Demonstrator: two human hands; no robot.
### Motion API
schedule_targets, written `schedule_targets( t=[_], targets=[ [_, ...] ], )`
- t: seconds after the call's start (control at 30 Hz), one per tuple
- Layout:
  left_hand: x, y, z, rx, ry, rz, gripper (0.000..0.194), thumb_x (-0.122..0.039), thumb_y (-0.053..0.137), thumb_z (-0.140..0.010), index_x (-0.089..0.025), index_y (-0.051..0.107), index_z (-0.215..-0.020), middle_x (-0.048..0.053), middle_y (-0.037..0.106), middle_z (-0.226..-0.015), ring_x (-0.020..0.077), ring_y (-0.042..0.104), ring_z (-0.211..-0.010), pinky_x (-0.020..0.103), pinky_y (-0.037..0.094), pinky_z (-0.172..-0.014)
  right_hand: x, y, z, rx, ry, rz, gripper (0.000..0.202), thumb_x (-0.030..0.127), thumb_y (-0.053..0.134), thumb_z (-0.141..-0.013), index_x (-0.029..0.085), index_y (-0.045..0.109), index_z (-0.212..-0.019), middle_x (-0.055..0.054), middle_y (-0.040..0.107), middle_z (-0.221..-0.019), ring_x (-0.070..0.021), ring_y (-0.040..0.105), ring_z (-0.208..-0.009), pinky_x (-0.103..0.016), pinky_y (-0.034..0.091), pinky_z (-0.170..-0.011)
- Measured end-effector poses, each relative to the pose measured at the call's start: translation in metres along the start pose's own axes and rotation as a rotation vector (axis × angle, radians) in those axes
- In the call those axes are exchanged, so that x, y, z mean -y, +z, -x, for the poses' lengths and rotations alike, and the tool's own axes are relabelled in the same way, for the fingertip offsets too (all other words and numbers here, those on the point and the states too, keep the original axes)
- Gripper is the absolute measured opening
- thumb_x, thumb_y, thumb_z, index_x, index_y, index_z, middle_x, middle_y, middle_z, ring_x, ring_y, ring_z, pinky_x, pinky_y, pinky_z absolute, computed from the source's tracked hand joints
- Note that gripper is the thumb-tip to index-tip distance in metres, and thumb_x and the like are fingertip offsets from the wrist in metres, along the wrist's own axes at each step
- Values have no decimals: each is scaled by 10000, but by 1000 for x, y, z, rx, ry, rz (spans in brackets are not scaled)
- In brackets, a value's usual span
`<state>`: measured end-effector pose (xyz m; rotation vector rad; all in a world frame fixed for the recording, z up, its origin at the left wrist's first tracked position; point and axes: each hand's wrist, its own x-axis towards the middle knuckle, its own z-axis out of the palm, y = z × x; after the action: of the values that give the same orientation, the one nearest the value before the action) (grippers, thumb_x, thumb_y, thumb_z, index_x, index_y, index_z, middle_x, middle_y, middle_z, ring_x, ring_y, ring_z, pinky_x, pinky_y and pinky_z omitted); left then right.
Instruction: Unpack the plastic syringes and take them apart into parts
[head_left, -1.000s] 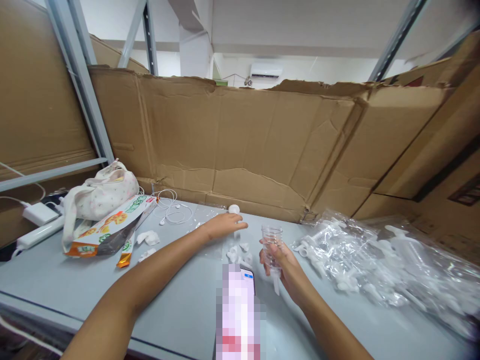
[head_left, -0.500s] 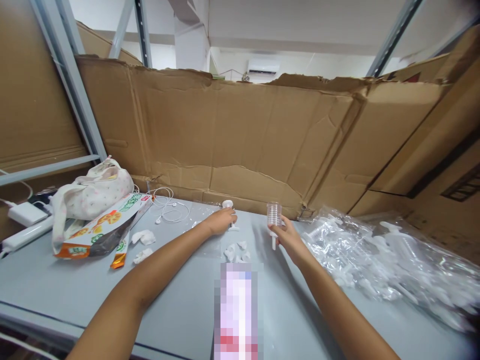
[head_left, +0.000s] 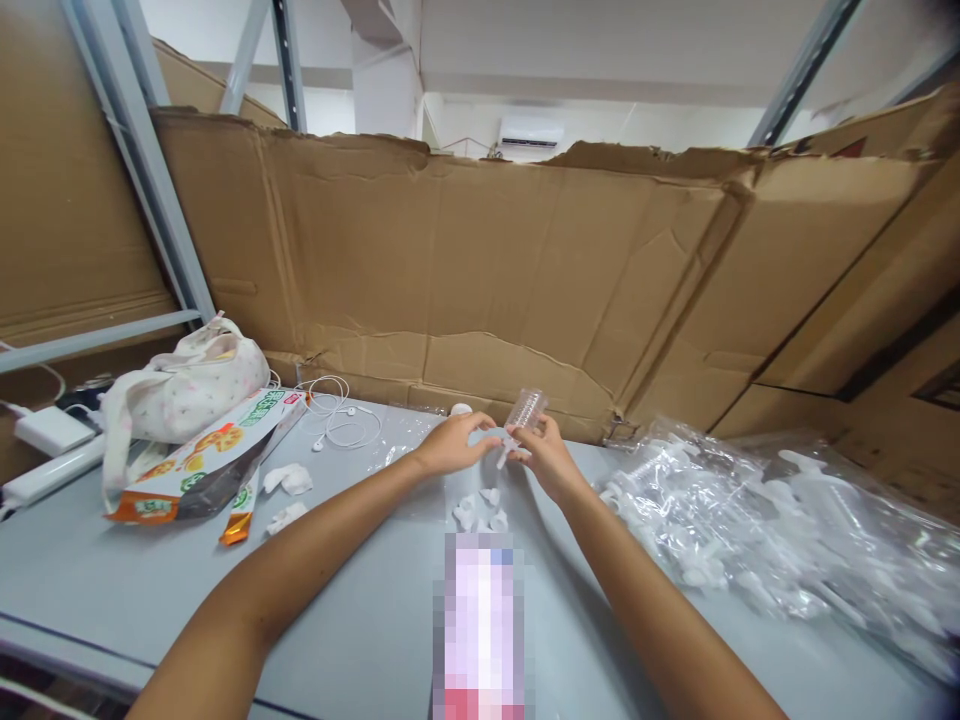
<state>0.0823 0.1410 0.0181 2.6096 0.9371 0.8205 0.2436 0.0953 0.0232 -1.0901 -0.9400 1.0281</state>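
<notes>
My right hand [head_left: 544,455] is closed round a clear ribbed plastic cylinder [head_left: 527,408], tilted with its top to the right. A narrow whitish stem sticks out of its lower end, toward my left hand [head_left: 459,443]. My left hand is open, its thumb and fingers curved apart close to that stem; I cannot tell whether they touch it. Just behind the left hand shows the top of a white plastic piece [head_left: 460,409], mostly hidden. Several small white plastic parts [head_left: 480,510] lie on the table in front of both hands.
Clear bags of white plastic parts [head_left: 750,520] cover the right side. At left lie a food box [head_left: 217,450], a cloth bag [head_left: 187,380], white earphones [head_left: 345,425], crumpled tissues [head_left: 289,480] and an orange-ended wrapper [head_left: 237,525]. A cardboard wall [head_left: 465,260] stands behind; a blurred-out object is in front.
My right hand has brought the cylinder left and tilted it from upright. My left hand has come away from the white piece behind it and moved slightly right, toward the cylinder's lower end.
</notes>
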Motion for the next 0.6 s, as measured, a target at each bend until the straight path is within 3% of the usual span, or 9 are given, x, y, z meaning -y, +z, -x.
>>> schedule_targets(
  t=[0.1,0.2,0.3,0.4,0.5,0.6],
  targets=[
    [-28,-3,8,54,-74,92,393,-386,502,-836,-202,446,-1179,55,633,-990,204,605,-854,282,458,-720,9,12,11,-3,-16,-98,474,220,712,-578,270,379,-911,47,560,-828,-140,585,-731,-267,515,-590],
    [-50,-5,14,16,-174,3,252,-288,418,-881,-189,458,-1110,82,629,-956,239,598,-864,318,440,-718,20,17,24,29,-4,-173,446,278,717,-619,281,383,-915,46,569,-859,-144,583,-771,-273,513,-607],
    [-64,-7,19,-56,-162,-68,201,-323,378,-908,-182,481,-1007,114,610,-995,265,554,-957,342,412,-777,29,15,36,48,22,-200,366,420,693,-681,262,446,-900,27,574,-827,-150,569,-752,-257,485,-577],
    [-72,-5,24,-47,-146,-64,264,-416,351,-910,-184,473,-943,90,596,-832,254,556,-812,331,397,-701,33,11,44,-24,-47,-91,336,483,673,-692,212,517,-815,6,567,-746,-152,545,-692,-240,434,-546],
    [-80,-2,28,-9,-150,163,311,-451,289,-919,-196,442,-830,10,481,-637,185,477,-597,294,348,-600,36,9,51,-93,-176,-2,345,474,693,-677,193,557,-823,-22,611,-780,-172,558,-710,-251,407,-563],
    [-92,-1,34,43,-100,637,415,-561,268,-894,-205,364,-703,-40,364,-567,120,352,-502,254,299,-530,43,11,61,-58,-222,-52,353,467,702,-675,188,579,-852,-31,640,-799,-169,566,-711,-254,401,-579]
  ],
)
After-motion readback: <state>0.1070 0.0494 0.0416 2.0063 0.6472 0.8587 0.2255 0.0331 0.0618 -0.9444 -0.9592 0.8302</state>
